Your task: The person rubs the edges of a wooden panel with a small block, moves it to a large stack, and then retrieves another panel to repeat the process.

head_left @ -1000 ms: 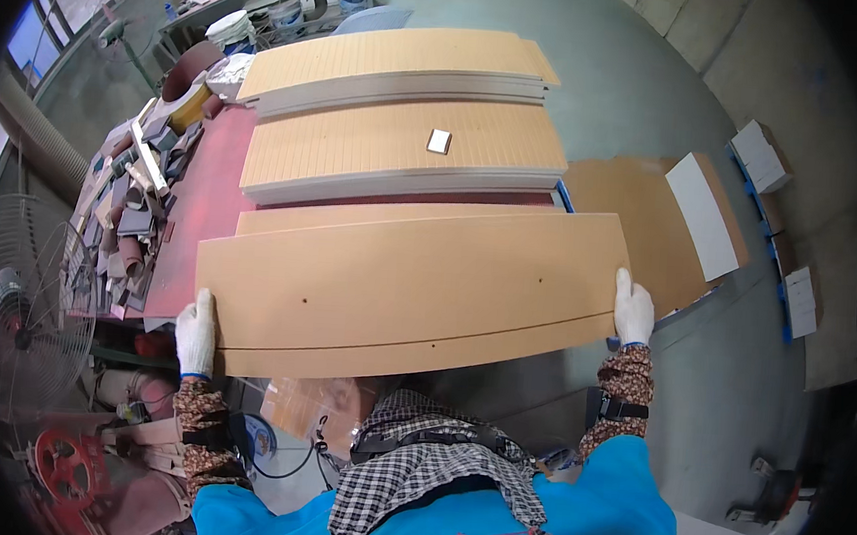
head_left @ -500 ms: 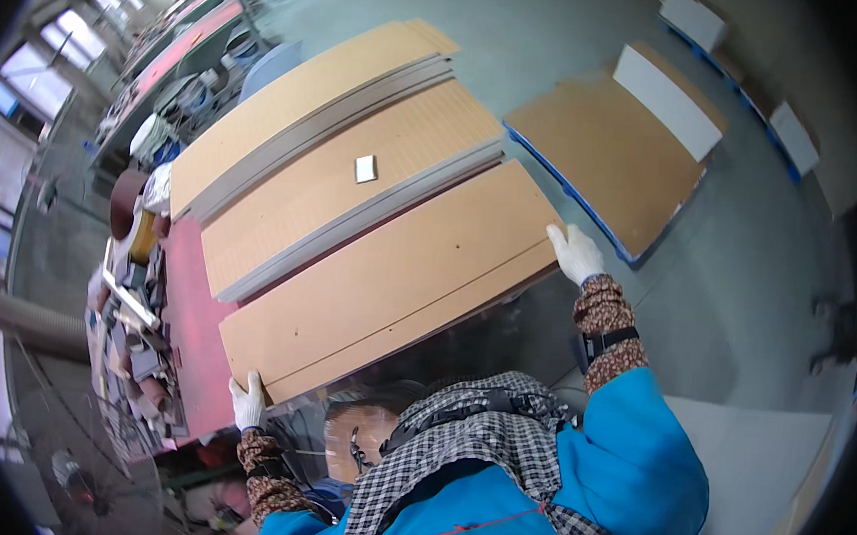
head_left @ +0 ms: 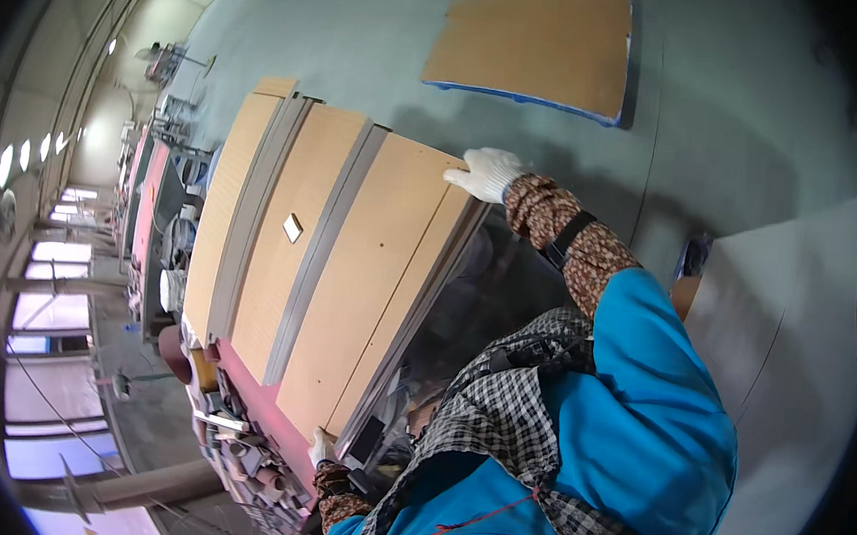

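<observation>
A long tan board [head_left: 378, 274] with a groove along its near edge and a few small holes lies on the red-topped bench [head_left: 265, 395]. My gloved right hand [head_left: 488, 174] grips its far corner, thumb on top and the other fingers partly hidden. At the near end, my gloved left hand [head_left: 320, 447] is closed on the board's corner, its fingers largely out of sight. Grey layered edges show beneath the board on my side. Beside it stand a middle stack of tan-topped panels [head_left: 319, 160], bearing a small white rectangular block [head_left: 293, 228], and a farther stack [head_left: 224, 204].
A brown sheet on a blue pallet [head_left: 533, 46] rests on the floor beyond. Rolls and scraps of abrasive-looking material [head_left: 256, 464] crowd the bench's left end. Other red-topped benches [head_left: 151, 188] and windows line the left side. A pale flat surface [head_left: 794, 303] lies at right.
My view has turned, so the board now runs more steeply and the pallet appears higher up. Layered edges now show under the board's near side. Both hands stay on its ends.
</observation>
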The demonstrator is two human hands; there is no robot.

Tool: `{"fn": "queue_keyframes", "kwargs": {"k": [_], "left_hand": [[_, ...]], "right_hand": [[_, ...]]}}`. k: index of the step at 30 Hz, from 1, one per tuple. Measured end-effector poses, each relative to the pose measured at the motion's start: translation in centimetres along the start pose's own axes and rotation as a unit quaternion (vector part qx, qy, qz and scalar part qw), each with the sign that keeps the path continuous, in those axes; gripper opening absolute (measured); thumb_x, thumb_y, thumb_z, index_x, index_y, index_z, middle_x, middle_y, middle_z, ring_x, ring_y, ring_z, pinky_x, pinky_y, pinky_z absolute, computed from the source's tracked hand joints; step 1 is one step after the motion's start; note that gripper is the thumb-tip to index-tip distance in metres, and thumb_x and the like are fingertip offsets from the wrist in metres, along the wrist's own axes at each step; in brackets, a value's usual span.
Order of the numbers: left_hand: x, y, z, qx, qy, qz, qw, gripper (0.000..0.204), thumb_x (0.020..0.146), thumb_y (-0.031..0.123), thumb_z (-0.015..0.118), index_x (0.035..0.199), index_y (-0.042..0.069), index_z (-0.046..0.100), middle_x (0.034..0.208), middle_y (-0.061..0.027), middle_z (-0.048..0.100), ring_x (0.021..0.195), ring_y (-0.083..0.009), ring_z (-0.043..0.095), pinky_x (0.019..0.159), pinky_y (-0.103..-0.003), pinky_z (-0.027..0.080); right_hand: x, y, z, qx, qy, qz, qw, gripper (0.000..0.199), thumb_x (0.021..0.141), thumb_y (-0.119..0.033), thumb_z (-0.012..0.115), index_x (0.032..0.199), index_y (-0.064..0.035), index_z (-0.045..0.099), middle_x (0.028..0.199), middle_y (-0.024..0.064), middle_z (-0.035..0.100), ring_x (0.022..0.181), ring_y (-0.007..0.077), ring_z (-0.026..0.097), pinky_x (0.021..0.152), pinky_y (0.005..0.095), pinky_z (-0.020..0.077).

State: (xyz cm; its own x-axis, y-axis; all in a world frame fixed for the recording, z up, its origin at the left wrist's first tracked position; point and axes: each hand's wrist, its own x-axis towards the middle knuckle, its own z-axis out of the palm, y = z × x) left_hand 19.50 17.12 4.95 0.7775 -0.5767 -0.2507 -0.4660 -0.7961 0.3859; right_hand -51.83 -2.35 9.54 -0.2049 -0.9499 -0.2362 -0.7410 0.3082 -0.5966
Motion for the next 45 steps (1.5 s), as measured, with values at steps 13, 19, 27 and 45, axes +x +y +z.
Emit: {"fn": "queue_keyframes", "kwargs": {"k": [13, 19, 27, 45], "left_hand": [[2.5, -4.6, -0.3, -0.146, -0.023, 0.037, 0.988, 0.054, 0.089, 0.039, 0.081, 0.112, -0.008, 0.068, 0.094, -0.0104, 0.07, 0.077, -0.0189, 0.064, 0.063, -0.035, 0.053], [-1.5, -4.3, -0.7, -0.202, -0.081, 0.068, 0.974, 0.028, 0.093, 0.028, 0.076, 0.102, 0.003, 0.07, 0.079, -0.0006, 0.065, 0.061, -0.0111, 0.057, 0.052, -0.028, 0.044], [-5.0, -1.8, -0.1, -0.233, -0.076, -0.061, 0.968, 0.049, 0.097, 0.049, 0.068, 0.117, 0.006, 0.061, 0.092, -0.0057, 0.066, 0.073, -0.0165, 0.066, 0.063, -0.033, 0.058], [-4.9, -0.4, -1.0, -0.293, -0.123, -0.054, 0.946, 0.047, 0.099, 0.044, 0.068, 0.127, 0.008, 0.058, 0.107, -0.0075, 0.069, 0.093, -0.0205, 0.069, 0.066, -0.035, 0.057]], "right_hand": [[-5.3, 3.6, -0.3, -0.017, -0.027, 0.026, 0.999, 0.067, 0.091, -0.061, 0.059, 0.111, 0.002, 0.072, 0.109, 0.0272, 0.072, 0.107, 0.0412, 0.07, 0.093, 0.0505, 0.0538], [-13.3, 5.6, -1.2, 0.023, -0.085, 0.123, 0.988, 0.072, 0.093, -0.061, 0.06, 0.116, 0.0067, 0.063, 0.118, 0.0333, 0.067, 0.116, 0.0469, 0.063, 0.099, 0.0513, 0.0484], [-16.0, 8.3, 0.7, 0.112, -0.026, 0.138, 0.984, 0.056, 0.098, -0.048, 0.061, 0.112, 0.0067, 0.061, 0.11, 0.0283, 0.069, 0.105, 0.0407, 0.067, 0.091, 0.0463, 0.0496], [-3.8, 3.7, 2.7, 0.089, 0.069, 0.137, 0.984, 0.077, 0.095, -0.059, 0.063, 0.135, 0.0059, 0.052, 0.128, 0.0321, 0.064, 0.124, 0.0434, 0.061, 0.105, 0.0456, 0.0468]]}}
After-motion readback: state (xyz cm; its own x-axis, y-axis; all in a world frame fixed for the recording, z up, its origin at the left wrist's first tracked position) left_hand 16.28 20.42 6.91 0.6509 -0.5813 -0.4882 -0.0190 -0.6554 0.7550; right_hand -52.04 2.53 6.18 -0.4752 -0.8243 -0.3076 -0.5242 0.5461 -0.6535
